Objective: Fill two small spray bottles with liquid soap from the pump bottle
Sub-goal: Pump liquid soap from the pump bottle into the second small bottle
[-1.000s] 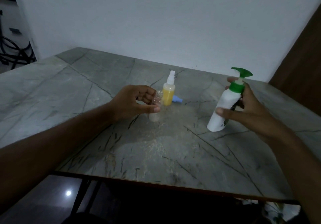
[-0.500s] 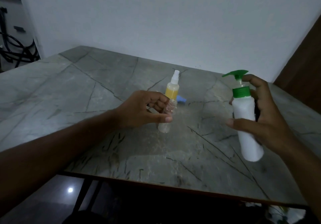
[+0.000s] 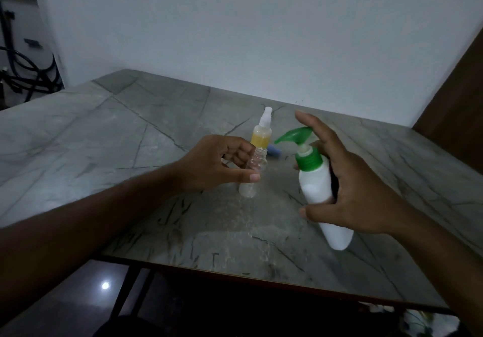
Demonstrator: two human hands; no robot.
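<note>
My left hand (image 3: 222,162) grips a small clear spray bottle (image 3: 251,177) with no cap, its open neck tilted to the right, held above the table. My right hand (image 3: 350,187) holds the white pump bottle (image 3: 317,187) in the air, tilted left, with its green pump head (image 3: 294,136) pointing toward the clear bottle's neck. My index finger is raised above the pump head. Just behind stands a second small spray bottle (image 3: 261,134) filled with yellow soap, its white sprayer on.
A small blue cap (image 3: 274,151) lies on the grey marble table (image 3: 104,138) behind the bottles. The table's front edge (image 3: 235,279) runs below my arms. A white wall stands behind, a brown panel (image 3: 460,117) at the right, black cables (image 3: 23,75) at the far left.
My right hand has lifted the pump bottle off the table and carried it left toward the clear bottle, tilting its nozzle down. My left hand raised the clear bottle slightly.
</note>
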